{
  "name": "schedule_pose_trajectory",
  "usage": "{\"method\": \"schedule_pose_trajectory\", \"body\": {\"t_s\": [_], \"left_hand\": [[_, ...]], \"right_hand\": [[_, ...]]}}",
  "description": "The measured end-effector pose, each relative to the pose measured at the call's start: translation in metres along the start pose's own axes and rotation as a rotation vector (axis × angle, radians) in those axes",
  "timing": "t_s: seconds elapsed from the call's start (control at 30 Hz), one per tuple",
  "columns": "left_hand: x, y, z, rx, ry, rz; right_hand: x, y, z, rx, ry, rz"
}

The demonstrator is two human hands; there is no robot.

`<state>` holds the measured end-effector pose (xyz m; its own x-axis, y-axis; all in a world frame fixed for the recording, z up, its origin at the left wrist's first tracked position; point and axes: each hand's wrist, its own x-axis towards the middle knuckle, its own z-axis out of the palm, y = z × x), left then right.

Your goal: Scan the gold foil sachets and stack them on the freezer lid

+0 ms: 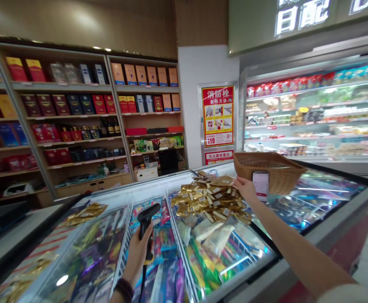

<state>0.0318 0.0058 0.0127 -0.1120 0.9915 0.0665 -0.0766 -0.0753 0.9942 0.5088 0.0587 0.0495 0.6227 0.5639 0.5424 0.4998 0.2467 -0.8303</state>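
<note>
Left-hand grip (137,252) on barcode scanner (145,223), right hand (245,189) seemingly by sachets (207,198)

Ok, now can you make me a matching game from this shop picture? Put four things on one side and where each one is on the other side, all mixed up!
Things:
1. black barcode scanner
2. gold sachets
3. wicker basket
4. fire hydrant poster

Places:
A. stuck on the white wall
B. heaped just by the right hand
C. gripped in the left hand
D. standing behind the right hand

Right pairs: 1-C, 2-B, 3-D, 4-A
</note>
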Motion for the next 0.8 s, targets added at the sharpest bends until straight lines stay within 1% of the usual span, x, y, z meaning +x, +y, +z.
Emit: {"method": "schedule_pose_trajectory", "body": {"t_s": [0.1, 0.2, 0.27, 0.3, 0.37, 0.4, 0.47, 0.53, 0.63, 0.67, 0.73, 0.8], "left_hand": [[0.000, -0.002, -0.003, -0.034, 0.013, -0.011], [0.002, 0.001, -0.010, -0.060, 0.053, 0.010], [0.005, 0.005, -0.018, -0.068, 0.085, 0.044], [0.007, 0.008, -0.025, -0.079, 0.102, 0.059], [0.011, 0.014, -0.042, -0.107, 0.123, 0.103], [0.013, 0.016, -0.054, -0.124, 0.145, 0.126], [0.017, 0.021, -0.082, -0.132, 0.190, 0.147], [0.018, 0.022, -0.114, -0.114, 0.257, 0.153], [0.018, 0.017, -0.160, -0.070, 0.399, 0.162], [0.017, 0.014, -0.173, -0.065, 0.447, 0.169], [0.017, 0.009, -0.192, -0.087, 0.529, 0.181], [0.017, 0.005, -0.204, -0.124, 0.599, 0.180]], "right_hand": [[0.000, 0.001, -0.002, -0.134, 0.051, -0.059], [-0.005, -0.011, 0.010, -0.202, 0.077, -0.166], [-0.014, -0.023, 0.028, -0.205, 0.071, -0.243], [-0.020, -0.030, 0.040, -0.193, 0.060, -0.275], [-0.035, -0.042, 0.071, -0.158, 0.015, -0.339], [-0.044, -0.047, 0.090, -0.150, -0.019, -0.392], [-0.065, -0.056, 0.137, -0.148, -0.094, -0.521], [-0.092, -0.067, 0.193, -0.132, -0.159, -0.623], [-0.147, -0.092, 0.283, -0.058, -0.286, -0.658], [-0.168, -0.103, 0.313, -0.037, -0.353, -0.663], [-0.211, -0.128, 0.366, -0.041, -0.536, -0.664], [-0.249, -0.153, 0.412, -0.158, -0.765, -0.625]]}}
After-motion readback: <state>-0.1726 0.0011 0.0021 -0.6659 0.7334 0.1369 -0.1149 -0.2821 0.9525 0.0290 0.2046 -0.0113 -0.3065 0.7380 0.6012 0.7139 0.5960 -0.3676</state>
